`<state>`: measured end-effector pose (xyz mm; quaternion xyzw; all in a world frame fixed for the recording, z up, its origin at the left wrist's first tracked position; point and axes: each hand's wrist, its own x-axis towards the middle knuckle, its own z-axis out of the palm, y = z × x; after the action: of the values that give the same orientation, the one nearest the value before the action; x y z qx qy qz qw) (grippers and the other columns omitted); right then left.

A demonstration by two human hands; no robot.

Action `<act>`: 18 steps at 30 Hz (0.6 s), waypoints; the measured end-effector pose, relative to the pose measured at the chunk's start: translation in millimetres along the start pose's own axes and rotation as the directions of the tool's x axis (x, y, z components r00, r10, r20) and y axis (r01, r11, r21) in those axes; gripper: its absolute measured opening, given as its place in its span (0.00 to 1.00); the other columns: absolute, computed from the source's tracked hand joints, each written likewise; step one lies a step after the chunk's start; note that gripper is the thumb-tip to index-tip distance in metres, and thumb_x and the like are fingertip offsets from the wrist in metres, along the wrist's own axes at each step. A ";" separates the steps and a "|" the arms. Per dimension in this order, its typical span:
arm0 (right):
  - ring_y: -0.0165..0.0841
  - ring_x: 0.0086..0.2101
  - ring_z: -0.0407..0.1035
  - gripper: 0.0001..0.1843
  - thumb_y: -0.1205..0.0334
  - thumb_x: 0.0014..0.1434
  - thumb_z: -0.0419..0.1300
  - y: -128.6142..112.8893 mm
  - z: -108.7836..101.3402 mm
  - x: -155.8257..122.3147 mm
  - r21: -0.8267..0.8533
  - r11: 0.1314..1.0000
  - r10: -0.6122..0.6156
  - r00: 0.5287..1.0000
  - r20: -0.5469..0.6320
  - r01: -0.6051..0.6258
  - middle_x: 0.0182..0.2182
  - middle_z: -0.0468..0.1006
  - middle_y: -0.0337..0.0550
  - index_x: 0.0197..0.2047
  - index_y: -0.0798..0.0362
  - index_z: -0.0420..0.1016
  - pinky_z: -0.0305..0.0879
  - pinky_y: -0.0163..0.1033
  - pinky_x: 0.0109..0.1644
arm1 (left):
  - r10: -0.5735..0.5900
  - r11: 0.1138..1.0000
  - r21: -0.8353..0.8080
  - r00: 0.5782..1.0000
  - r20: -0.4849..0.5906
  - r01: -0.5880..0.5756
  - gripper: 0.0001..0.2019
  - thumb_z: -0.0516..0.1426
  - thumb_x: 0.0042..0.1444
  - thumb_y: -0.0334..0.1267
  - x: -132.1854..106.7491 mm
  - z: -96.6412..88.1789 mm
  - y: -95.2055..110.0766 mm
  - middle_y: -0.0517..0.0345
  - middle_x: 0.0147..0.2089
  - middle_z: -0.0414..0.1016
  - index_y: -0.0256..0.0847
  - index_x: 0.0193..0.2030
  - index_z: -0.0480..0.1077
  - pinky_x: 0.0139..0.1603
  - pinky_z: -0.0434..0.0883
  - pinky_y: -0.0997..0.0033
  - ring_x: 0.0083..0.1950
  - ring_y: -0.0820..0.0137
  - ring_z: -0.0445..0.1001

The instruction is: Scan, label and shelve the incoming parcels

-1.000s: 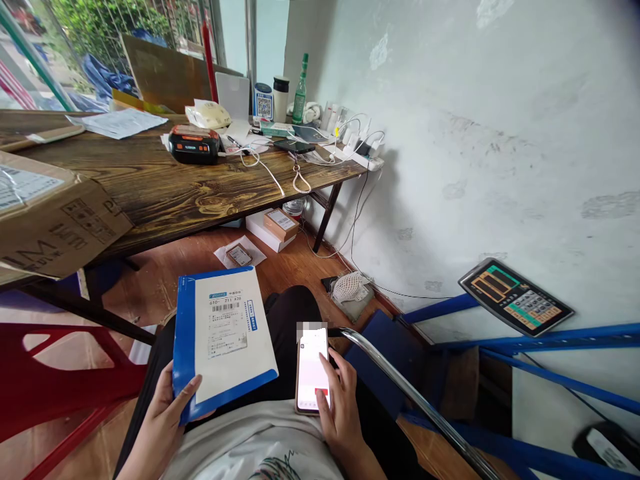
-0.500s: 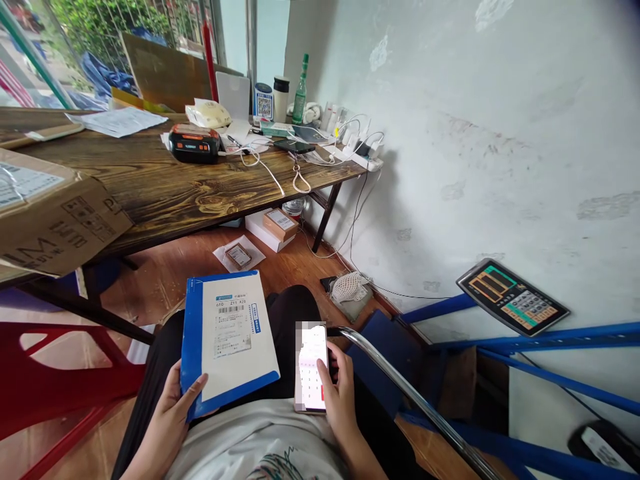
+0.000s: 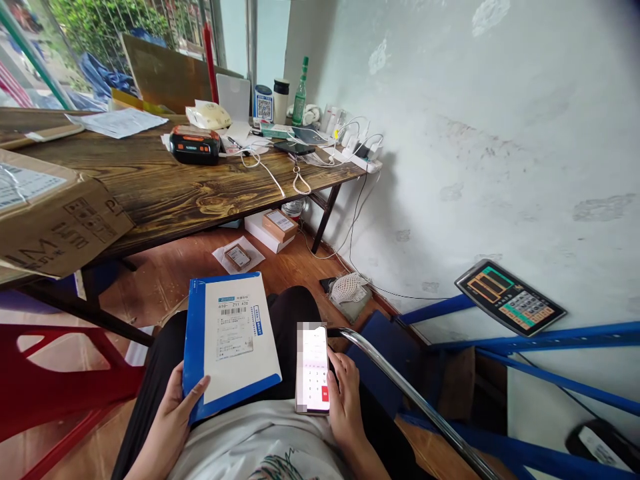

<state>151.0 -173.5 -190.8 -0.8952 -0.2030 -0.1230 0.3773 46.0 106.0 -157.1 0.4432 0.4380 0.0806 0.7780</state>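
Note:
My left hand [image 3: 181, 399] grips the lower left corner of a blue and white courier envelope [image 3: 240, 373], thumb on top and fingers underneath. The envelope leans on my lap and bears a printed shipping label with a barcode. A smartphone [image 3: 313, 373] with a bright keypad and a red key on its screen is in my right hand [image 3: 345, 393]. My right thumb lies along the phone's right edge, near the red key; the other fingers curl beside and behind it. Part of the phone's left side is blurred out by square blocks.
A wooden table [image 3: 210, 193] spans the front, carrying a cardboard box [image 3: 65, 220], a label printer [image 3: 194, 145] and a green bottle [image 3: 300, 97]. Small parcels [image 3: 279, 225] lie on the floor. A scale display [image 3: 511, 297] stands right, behind a chrome armrest [image 3: 400, 383]; a red chair [image 3: 65, 373] is left.
My right thumb has moved off the middle of the phone's screen, down and right to its edge. The envelope has shifted very slightly; my left hand keeps its grip.

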 end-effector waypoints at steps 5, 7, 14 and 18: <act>0.40 0.46 0.64 0.19 0.61 0.69 0.47 -2.1 -11.3 -2.3 -0.042 0.995 -0.098 0.993 -0.071 0.095 0.48 0.68 0.51 0.58 0.46 0.71 0.67 0.45 0.42 | 0.004 1.000 0.006 1.000 -0.004 -0.004 0.43 0.71 0.33 0.54 -1.4 1.2 2.2 0.59 0.49 0.76 0.51 0.58 0.62 0.45 0.75 0.73 0.54 0.60 0.73; 0.41 0.45 0.64 0.18 0.64 0.68 0.48 -3.1 -16.3 -2.1 -0.066 0.989 -0.139 0.987 -0.083 0.133 0.48 0.68 0.50 0.55 0.46 0.74 0.66 0.46 0.42 | 0.004 1.000 0.002 1.000 -0.009 -0.004 0.44 0.71 0.32 0.54 -2.1 1.6 2.8 0.59 0.49 0.76 0.51 0.58 0.62 0.44 0.75 0.73 0.54 0.59 0.73; 0.44 0.46 0.64 0.17 0.65 0.66 0.50 -3.7 -23.2 -2.6 -0.125 0.964 -0.241 0.970 -0.033 0.235 0.50 0.69 0.50 0.50 0.45 0.78 0.65 0.52 0.46 | 0.007 1.000 0.001 1.000 -0.004 -0.007 0.41 0.71 0.34 0.54 0.3 1.1 0.2 0.60 0.49 0.75 0.52 0.57 0.63 0.46 0.75 0.75 0.56 0.60 0.72; 0.43 0.47 0.64 0.18 0.66 0.66 0.50 -2.8 -22.4 -3.4 -0.112 0.964 -0.244 0.970 -0.022 0.240 0.51 0.68 0.51 0.51 0.46 0.77 0.66 0.51 0.46 | 0.010 1.000 -0.006 1.000 0.004 -0.010 0.40 0.70 0.36 0.53 1.6 -1.7 -2.0 0.60 0.49 0.75 0.53 0.58 0.63 0.43 0.75 0.76 0.56 0.60 0.72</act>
<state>145.2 -188.8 -175.0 -0.8805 -0.2970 -0.1948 0.3139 45.2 106.7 -160.0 0.4432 0.4341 0.0847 0.7797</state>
